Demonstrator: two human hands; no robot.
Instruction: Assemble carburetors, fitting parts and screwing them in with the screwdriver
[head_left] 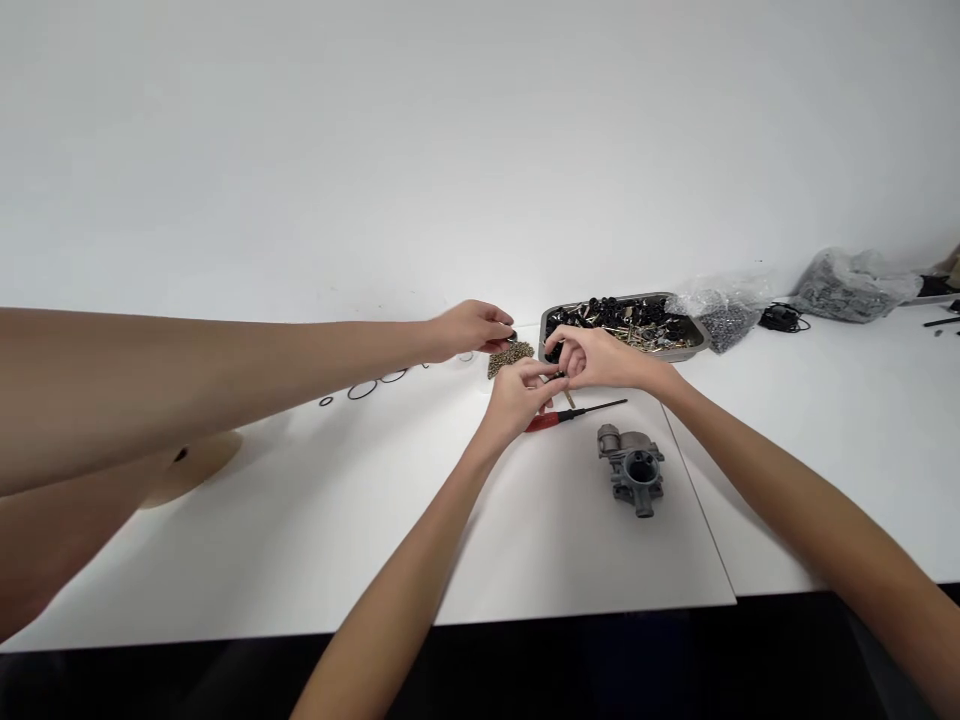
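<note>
My left hand (pixel 516 395) pinches a small dark part (pixel 556 376) between thumb and fingertips. Against it, my right hand (pixel 596 358) has its fingers curled and closed; what they grip is mostly hidden and too small to name. A thin brass-coloured piece (pixel 569 399) shows just below the fingertips. Beneath my hands lies a screwdriver (pixel 546 420) with a red and black handle, its shaft pointing right. Nearer to me a grey metal carburetor body (pixel 637 472) rests on the white table, its round bore facing up.
From the left another person's hand (pixel 474 328) reaches to a pile of small brass parts (pixel 511 356). A metal tray (pixel 697 338) of screws and black parts stands behind my hands. Rubber rings (pixel 362 390) lie left; plastic bags (pixel 855 285) and a black cable (pixel 782 318) lie right.
</note>
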